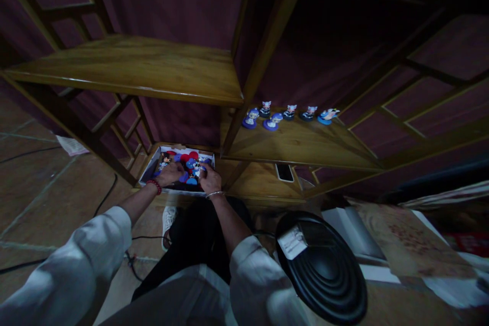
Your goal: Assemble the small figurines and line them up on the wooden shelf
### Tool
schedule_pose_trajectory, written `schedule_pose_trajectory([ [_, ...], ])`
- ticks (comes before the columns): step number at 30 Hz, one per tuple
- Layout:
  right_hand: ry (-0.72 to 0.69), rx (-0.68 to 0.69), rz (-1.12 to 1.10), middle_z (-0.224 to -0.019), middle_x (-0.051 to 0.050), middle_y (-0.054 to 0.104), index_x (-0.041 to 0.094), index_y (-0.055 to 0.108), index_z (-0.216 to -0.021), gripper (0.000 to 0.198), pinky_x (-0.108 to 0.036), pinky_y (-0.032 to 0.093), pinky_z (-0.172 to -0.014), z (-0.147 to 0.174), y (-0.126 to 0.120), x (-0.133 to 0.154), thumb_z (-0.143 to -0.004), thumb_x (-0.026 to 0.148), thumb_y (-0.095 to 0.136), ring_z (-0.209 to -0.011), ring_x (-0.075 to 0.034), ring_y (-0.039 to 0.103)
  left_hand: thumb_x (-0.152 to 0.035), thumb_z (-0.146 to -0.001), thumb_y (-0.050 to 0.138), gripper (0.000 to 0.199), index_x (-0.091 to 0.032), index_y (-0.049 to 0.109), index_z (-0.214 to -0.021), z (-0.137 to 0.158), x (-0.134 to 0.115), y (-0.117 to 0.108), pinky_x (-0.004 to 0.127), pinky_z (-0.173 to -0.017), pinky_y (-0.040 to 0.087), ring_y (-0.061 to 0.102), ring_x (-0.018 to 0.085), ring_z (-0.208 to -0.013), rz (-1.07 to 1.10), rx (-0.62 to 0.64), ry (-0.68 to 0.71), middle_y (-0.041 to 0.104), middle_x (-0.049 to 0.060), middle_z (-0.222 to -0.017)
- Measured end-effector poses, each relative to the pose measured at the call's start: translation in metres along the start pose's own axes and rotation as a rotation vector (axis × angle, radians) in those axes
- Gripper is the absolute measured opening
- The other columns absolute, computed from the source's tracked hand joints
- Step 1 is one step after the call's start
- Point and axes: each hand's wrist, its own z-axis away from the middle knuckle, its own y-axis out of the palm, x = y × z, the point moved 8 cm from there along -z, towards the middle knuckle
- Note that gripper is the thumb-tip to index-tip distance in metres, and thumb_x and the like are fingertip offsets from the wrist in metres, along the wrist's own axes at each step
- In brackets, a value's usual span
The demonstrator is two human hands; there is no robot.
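Right hand is bent over the box, near its right edge, with the thumb and fingers close around a small white and blue figure. It looks like a touch, but I cannot tell if the fingers really pinch it. Left hand reaches over the box's front edge, toward the middle, and its fingers dip down among the toys (it is dim in there, so I cannot tell if they are spread or holding something).

The box sits at the left end of the low shelf, full of little figures and round red, blue and purple bits.

I think the white and blue figure is light and hard, like plastic, and a bit slippery because it is smooth. It won't squash. Any thin bits that stick out might snap, so the fat body or a round bottom would be the best place to hold.

On the higher shelf, two purple figures stand near the left edge, three dark ones stand along the back edge, and a blue one is by the back right corner.
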Motion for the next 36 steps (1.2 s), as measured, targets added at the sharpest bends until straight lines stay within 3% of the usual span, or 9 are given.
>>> schedule_pose_trajectory([
  [7,0.081,0.025,-0.199,-0.075,0.006,0.064,0.034,0.056,-0.106,0.028,-0.022,0.044,-0.07,-0.001,0.001,-0.008,-0.081,0.031,0.045,-0.072,-0.011,0.059,-0.022,-0.071,0.052,0.01,-0.013,0.057,-0.073,0.012,-0.002,0.008,0.02,-0.052,0.042,0.055,0.012,-0.058,0.572,-0.042,-0.121,0.058,0.002,-0.064],
  [16,0.186,0.089,-0.738,-0.066,0.006,0.058,0.026,0.059,-0.097,0.025,-0.021,0.047,-0.054,-0.012,0.022,-0.021,-0.073,0.034,0.053,-0.058,-0.01,0.058,-0.015,-0.07,0.056,0.009,-0.014,0.051,-0.078,0.027,-0.017,0.015,0.026,-0.065,0.051,0.057,0.01,-0.061,1.005,0.015,-0.267,0.057,0.001,-0.07],
  [24,0.178,0.068,-0.877,-0.067,0.006,0.056,0.022,0.058,-0.092,0.029,-0.02,0.047,-0.054,-0.007,0.009,-0.014,-0.066,0.034,0.057,-0.055,-0.008,0.055,-0.009,-0.07,0.056,0.007,-0.013,0.051,-0.073,0.037,-0.03,0.006,0.029,-0.065,0.054,0.054,0.008,-0.056,1.17,0.006,-0.228,0.053,-0.002,-0.064],
  [30,0.183,0.028,-0.923,-0.071,0.004,0.058,0.02,0.056,-0.095,0.036,-0.023,0.046,-0.058,-0.004,0.002,-0.016,-0.064,0.037,0.059,-0.057,-0.009,0.055,-0.004,-0.07,0.055,0.012,-0.014,0.051,-0.074,0.042,-0.039,0.008,0.032,-0.073,0.053,0.06,0.011,-0.062,1.354,0.12,-0.153,0.058,-0.001,-0.066],
  [36,0.131,0.019,-0.924,-0.07,0.003,0.058,0.019,0.058,-0.095,0.037,-0.024,0.046,-0.061,0.0,-0.005,-0.012,-0.064,0.04,0.059,-0.059,-0.01,0.054,-0.004,-0.071,0.058,0.014,-0.014,0.054,-0.08,0.051,-0.044,0.005,0.032,-0.08,0.051,0.062,0.011,-0.073,1.393,0.129,-0.075,0.062,0.0,-0.074],
])
